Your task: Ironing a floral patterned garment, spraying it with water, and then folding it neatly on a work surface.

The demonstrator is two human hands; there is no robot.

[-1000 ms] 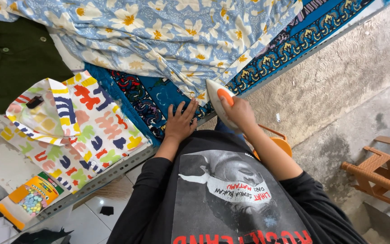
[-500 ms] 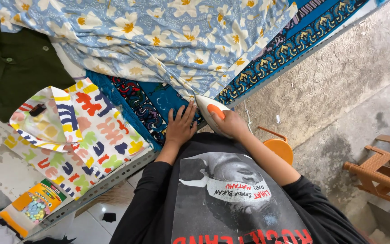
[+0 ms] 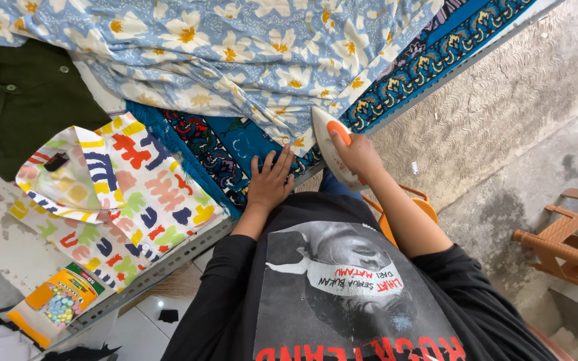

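My right hand (image 3: 358,156) grips the orange handle of a white clothes iron (image 3: 330,144), held at the near edge of the table beside a blue floral cloth (image 3: 235,53). My left hand (image 3: 269,184) lies flat, fingers spread, on the blue patterned table cover (image 3: 235,150) just left of the iron. The floral cloth is bunched up and spreads across the far side of the table. I wear a black printed shirt.
A folded shirt with colourful shapes (image 3: 112,194) lies left of my hand, a dark green shirt (image 3: 15,93) beyond it. A yellow packet (image 3: 58,304) sits near the table's metal edge. An orange bucket (image 3: 413,210) and a brown plastic chair (image 3: 570,241) stand on the concrete floor.
The iron and my right hand have stayed at the table's near edge while my view shifted slightly; my left hand remains flat on the cover.
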